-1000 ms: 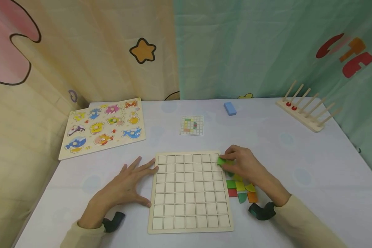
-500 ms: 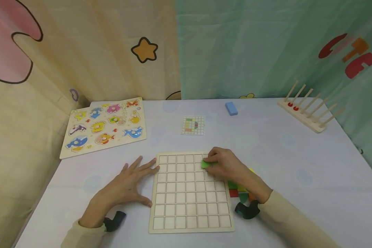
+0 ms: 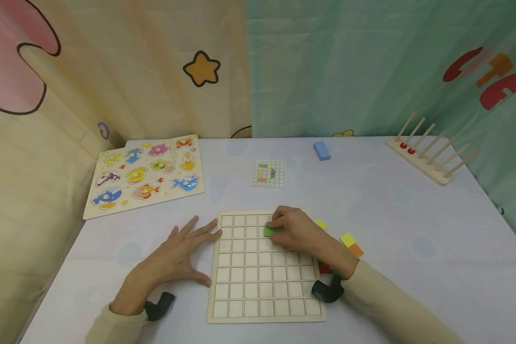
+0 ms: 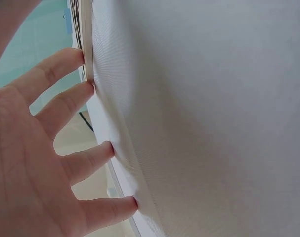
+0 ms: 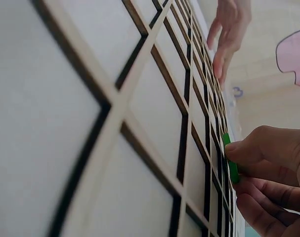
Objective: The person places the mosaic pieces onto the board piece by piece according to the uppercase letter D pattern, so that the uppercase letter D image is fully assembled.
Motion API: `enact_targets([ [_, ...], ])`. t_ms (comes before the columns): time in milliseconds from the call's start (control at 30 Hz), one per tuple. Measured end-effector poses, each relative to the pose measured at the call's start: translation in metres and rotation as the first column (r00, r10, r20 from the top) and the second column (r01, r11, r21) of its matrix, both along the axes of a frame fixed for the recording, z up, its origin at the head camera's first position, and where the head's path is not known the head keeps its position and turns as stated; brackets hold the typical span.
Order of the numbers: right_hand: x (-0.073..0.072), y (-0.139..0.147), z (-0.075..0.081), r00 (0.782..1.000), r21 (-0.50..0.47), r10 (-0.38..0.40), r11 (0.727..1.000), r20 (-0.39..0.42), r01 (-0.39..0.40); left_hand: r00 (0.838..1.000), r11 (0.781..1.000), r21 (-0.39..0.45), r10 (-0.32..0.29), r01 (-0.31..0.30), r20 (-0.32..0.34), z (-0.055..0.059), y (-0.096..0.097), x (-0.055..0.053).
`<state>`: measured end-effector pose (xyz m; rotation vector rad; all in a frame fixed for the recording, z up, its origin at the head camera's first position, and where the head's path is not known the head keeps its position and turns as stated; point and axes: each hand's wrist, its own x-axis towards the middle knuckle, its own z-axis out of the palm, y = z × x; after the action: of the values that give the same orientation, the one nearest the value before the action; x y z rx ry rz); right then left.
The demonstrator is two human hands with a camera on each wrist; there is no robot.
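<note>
Right hand (image 3: pixel 298 230) pinching a tile (image 3: pixel 268 231), left hand (image 3: pixel 176 258) splayed against the gridded board (image 3: pixel 251 274), right forearm (image 3: pixel 339 260) part-covering loose tiles (image 3: pixel 348 240); pinched tile's thin, bright green!

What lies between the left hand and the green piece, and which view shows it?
Only bare squares of the board lie between the left hand and the green piece; the head view shows this.

The grid board (image 3: pixel 265 290) lay on the worktop (image 3: pixel 382 205), with the left grip (image 3: pixel 176 253) at its left edge and a tile (image 3: pixel 268 231) in the right grip (image 3: pixel 294 229) at its far part. Loose tiles (image 3: pixel 348 240) lay right, a card (image 3: pixel 268 173) behind, the puzzle (image 3: pixel 126 188) back left, the block (image 3: pixel 322 151) and peg rack (image 3: pixel 420 164) back right.
</note>
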<state>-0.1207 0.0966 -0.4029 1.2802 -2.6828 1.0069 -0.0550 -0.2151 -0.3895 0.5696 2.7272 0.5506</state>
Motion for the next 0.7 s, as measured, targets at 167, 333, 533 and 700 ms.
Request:
enact_targets([
  [167,-0.001,-0.006,0.001,1.000,0.040,0.016,0.999,0.012,-0.017,1.000,1.000,0.000,-0.008,0.008,-0.006,0.000,0.000,0.000],
  [333,-0.001,-0.010,0.003,1.000,0.082,0.019,0.996,0.020,-0.020,1.000,1.000,0.006,-0.011,0.011,-0.009,0.001,-0.001,0.001],
  [533,-0.001,-0.014,0.007,1.000,0.084,0.023,0.996,-0.002,-0.023,1.000,1.000,-0.005,-0.015,0.015,-0.014,0.001,-0.001,0.001],
  [700,-0.001,-0.021,0.009,0.999,0.081,0.046,0.996,-0.014,-0.044,1.000,1.000,-0.009,-0.008,0.008,0.001,0.002,0.000,0.000],
])
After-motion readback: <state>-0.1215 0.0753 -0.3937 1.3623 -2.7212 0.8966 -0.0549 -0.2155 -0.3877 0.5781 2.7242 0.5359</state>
